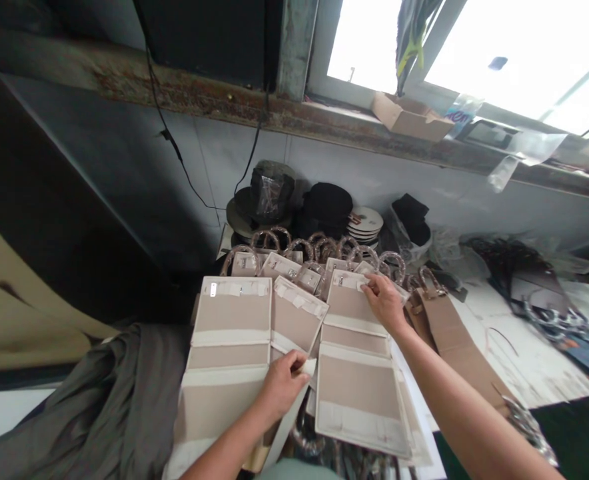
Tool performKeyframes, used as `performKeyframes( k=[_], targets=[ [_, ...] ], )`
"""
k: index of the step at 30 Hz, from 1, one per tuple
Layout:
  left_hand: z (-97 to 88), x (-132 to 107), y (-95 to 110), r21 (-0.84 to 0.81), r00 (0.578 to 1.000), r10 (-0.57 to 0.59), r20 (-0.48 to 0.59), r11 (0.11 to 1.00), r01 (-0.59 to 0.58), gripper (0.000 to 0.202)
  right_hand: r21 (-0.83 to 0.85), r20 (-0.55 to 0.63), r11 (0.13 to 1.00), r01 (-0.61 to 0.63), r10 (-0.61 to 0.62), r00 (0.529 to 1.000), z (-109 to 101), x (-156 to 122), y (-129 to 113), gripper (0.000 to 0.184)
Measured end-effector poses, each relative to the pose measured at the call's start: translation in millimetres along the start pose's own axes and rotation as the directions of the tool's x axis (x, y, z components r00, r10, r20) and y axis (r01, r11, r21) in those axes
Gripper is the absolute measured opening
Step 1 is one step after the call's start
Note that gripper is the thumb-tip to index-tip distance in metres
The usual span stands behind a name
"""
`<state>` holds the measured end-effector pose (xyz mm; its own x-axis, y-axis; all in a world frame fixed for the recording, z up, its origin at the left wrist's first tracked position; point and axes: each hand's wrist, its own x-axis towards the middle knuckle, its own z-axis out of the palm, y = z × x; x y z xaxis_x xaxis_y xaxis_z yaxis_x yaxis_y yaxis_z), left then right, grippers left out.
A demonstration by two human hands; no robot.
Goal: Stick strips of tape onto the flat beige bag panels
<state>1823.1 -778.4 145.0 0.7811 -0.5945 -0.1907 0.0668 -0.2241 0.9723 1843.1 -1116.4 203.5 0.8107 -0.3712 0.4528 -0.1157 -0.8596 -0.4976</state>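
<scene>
The white desk [519,353] extends to the right of the beige panel [358,381], which lies over other panels; a grey cloth [117,407] lies well to its left. A second panel [229,357] lies between the cloth and the beige panel. Wrapped loop handles [403,267] cluster beyond its top edge. There the right hand [383,300] has its fingertips drawn together at a pale tab [362,285]; whether they pinch it I cannot tell. Just beside its left edge, the left hand [280,387] pinches a white strip [309,367].
</scene>
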Motion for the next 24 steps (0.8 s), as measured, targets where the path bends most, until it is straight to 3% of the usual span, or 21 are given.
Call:
performKeyframes(
  k=[2,5,6,8,11,14,19,24],
  targets=[
    [1.8,-4,5,-0.035,0.999,-0.032,-0.030,0.999,0.031,0.024,0.020,-0.057,0.999,-0.032,0.033,0.998,-4,0,-4,0.031],
    [3.8,-11,15,-0.059,0.995,-0.089,-0.051,0.995,0.086,0.056,0.117,-0.088,0.990,-0.084,0.094,0.992,-11,-12,-25,0.032],
    [4.3,-12,18,-0.060,0.994,-0.101,-0.051,0.993,0.098,0.066,0.174,-0.028,0.981,-0.089,0.095,0.995,-13,-22,-35,0.032],
    [5.3,-15,23,-0.053,0.993,-0.109,-0.046,0.993,0.107,0.076,0.292,0.200,0.953,-0.084,0.026,0.980,-18,-46,-61,0.029],
    [7.6,-17,27,-0.017,0.995,-0.089,-0.045,0.996,0.089,0.063,0.368,0.524,0.930,-0.016,-0.193,0.829,-22,-84,-97,0.024],
    [10.8,-17,26,0.072,0.999,-0.034,-0.032,0.997,0.036,0.037,0.311,0.622,0.940,0.140,-0.312,0.718,-22,-104,-118,0.025],
    [15.4,-18,26,0.221,0.999,0.047,-0.010,0.974,-0.044,0.014,0.167,0.660,0.922,0.350,-0.369,0.655,-19,-101,-126,0.017],
    [15.6,-17,29,0.290,0.997,0.076,-0.025,0.955,-0.065,0.014,0.075,0.706,0.930,0.361,-0.305,0.639,-18,-97,-133,0.006]
  ],
)
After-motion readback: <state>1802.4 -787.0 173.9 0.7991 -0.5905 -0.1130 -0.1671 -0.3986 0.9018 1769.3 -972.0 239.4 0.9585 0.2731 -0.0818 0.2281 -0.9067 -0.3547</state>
